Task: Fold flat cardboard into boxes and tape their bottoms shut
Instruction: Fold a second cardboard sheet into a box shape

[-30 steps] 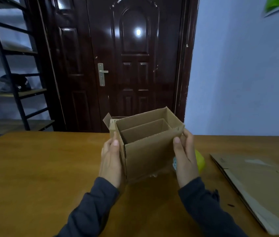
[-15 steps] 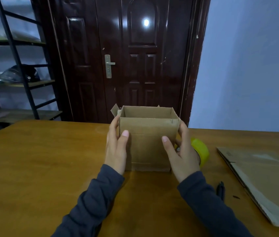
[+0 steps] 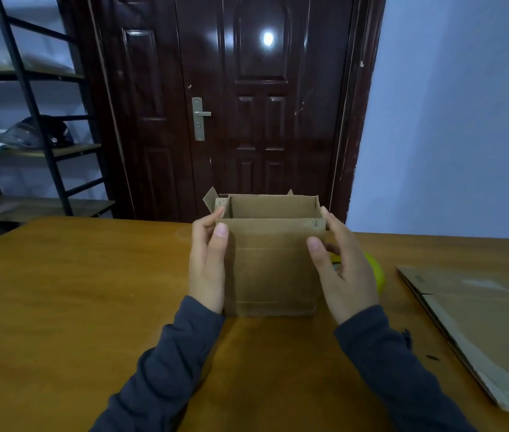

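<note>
An open-topped brown cardboard box [image 3: 273, 269] stands upright on the wooden table [image 3: 60, 307], with small flaps sticking out behind its top rim. My left hand [image 3: 208, 263] grips its left front corner, thumb on the front face and fingers along the side. My right hand [image 3: 345, 269] holds the right front corner the same way, its fingertips up at the top rim. A yellow tape roll [image 3: 376, 272] lies just behind my right hand, mostly hidden by it.
A stack of flat cardboard sheets [image 3: 480, 322] lies on the table at the right, reaching the near right edge. A dark pen [image 3: 406, 335] peeks out beside my right sleeve. A dark door and a metal shelf rack [image 3: 38, 145] stand beyond the table.
The box, held tilted toward me above the table a second ago, now stands upright on it. Both hands have stayed on its sides.
</note>
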`<state>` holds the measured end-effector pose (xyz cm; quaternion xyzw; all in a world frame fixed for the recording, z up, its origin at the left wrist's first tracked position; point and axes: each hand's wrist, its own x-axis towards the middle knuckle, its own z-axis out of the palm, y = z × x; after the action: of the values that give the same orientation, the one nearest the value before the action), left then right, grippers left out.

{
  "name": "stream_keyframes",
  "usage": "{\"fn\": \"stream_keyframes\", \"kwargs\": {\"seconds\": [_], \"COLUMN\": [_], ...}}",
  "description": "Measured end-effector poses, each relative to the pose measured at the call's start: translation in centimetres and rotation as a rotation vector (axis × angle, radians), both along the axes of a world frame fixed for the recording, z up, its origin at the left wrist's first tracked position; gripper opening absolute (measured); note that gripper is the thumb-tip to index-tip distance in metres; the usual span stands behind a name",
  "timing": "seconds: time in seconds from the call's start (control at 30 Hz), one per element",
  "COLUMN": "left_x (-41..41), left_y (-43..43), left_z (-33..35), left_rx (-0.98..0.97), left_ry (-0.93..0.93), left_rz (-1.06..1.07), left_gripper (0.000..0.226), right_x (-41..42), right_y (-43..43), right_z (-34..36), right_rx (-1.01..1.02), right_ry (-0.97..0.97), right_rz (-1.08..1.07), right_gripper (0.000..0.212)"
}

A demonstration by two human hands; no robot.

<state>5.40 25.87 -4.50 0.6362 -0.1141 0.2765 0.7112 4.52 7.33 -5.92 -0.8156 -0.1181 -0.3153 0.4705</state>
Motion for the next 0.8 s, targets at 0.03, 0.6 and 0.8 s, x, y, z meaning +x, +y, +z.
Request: {"fn": "stream_keyframes", "kwargs": {"seconds": [0.03, 0.6, 0.8], "left_x": [-0.1, -0.5, -0.8], "left_y": [-0.1, -0.8, -1.5], "left_z": [0.2, 0.5, 0.0], "left_rx": [-0.03, -0.062, -0.011], "left_ry": [0.003, 0.007, -0.017], "left_rz": [0.007, -0.008, 0.087], "left_gripper": [0.045, 0.041, 0.044], "right_x": [-0.1, -0.3, -0.4], "right_y": [0.1, 0.1, 0.1], "right_z": [0.2, 1.8, 1.9], "right_rx": [0.013, 0.135, 0.227], "right_ry": [-0.023, -0.013, -0.006], "right_rz": [-0.011, -0.003, 0.166], "right_gripper": [0.053, 0.042, 0.041]}}
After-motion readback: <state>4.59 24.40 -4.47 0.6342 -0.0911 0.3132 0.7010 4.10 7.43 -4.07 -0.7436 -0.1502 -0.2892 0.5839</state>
